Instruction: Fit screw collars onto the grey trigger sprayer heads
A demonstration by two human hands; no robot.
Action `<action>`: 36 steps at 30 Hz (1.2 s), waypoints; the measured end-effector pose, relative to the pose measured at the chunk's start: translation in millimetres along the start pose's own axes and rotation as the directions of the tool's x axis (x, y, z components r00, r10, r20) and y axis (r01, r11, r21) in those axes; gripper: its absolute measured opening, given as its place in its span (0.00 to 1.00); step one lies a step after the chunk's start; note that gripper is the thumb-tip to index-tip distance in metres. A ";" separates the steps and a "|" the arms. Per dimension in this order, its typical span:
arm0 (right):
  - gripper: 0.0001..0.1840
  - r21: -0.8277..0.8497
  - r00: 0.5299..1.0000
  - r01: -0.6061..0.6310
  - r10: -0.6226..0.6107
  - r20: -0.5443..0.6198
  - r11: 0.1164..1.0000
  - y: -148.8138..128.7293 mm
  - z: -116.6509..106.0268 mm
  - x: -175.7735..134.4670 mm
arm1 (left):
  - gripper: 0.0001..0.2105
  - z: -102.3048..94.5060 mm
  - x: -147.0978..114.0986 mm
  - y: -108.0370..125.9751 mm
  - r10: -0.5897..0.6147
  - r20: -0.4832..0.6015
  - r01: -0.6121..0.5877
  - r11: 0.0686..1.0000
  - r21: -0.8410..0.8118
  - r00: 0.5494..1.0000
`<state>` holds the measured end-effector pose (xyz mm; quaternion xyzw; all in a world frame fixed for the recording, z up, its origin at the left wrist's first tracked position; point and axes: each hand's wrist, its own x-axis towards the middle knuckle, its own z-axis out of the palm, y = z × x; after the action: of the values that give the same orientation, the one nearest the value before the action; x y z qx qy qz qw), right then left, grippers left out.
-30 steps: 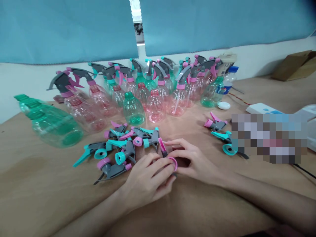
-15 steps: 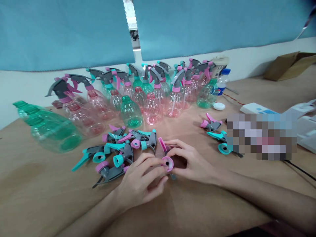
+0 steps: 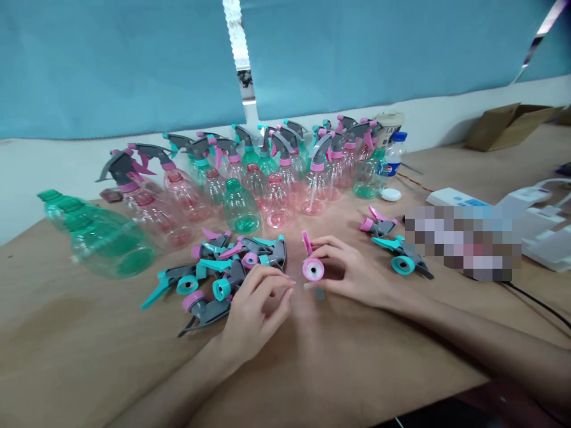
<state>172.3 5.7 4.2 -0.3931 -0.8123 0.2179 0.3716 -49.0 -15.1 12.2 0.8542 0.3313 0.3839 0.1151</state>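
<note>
My right hand [image 3: 348,270] holds a pink-and-grey spray trigger head [image 3: 313,270] above the table. Its pink collar faces me, showing a white inside with a dark hole, and its pink lever points up. Just left of it, apart from the collar, is my left hand [image 3: 259,309]. The left fingers are curved and loosely apart, with nothing visible in them. Beyond that hand lies a pile of loose trigger heads, among them a turquoise-collared trigger head [image 3: 222,289] and a pink-collared trigger head [image 3: 194,301].
Several spray bottles with heads stand at the back. In front are headless bottles, including a green bottle [image 3: 241,208] and a pink bottle [image 3: 280,202]. Green bottles [image 3: 111,249] lie at left. Two trigger heads [image 3: 404,261], a power strip [image 3: 459,199] and a cardboard box [image 3: 504,128] are at right.
My left hand has come off the pink collar and moved slightly left. My right hand has raised the trigger head a little, moving it slightly right. The view has shifted slightly.
</note>
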 end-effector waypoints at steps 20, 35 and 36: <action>0.18 -0.776 0.933 -0.044 0.303 0.193 0.630 53.3 -122.4 -4.0 | 0.06 7.2 -6.3 -2.8 -0.001 0.164 -0.029 0.983 0.180 0.986; 0.12 -0.387 0.930 0.282 -0.151 0.337 0.878 -24.8 13.2 70.5 | 0.06 12.9 -11.0 -3.2 0.057 0.220 -0.108 0.968 0.227 0.974; 0.15 -0.397 0.937 0.269 -0.144 0.317 0.878 -24.8 20.9 74.2 | 0.06 13.4 -11.6 -3.2 0.074 0.218 -0.124 0.967 0.225 0.973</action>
<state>113.5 49.0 39.2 -0.3416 -0.9218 0.0431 0.1781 -46.3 -19.5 -5.0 0.9127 0.3177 0.2557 0.0270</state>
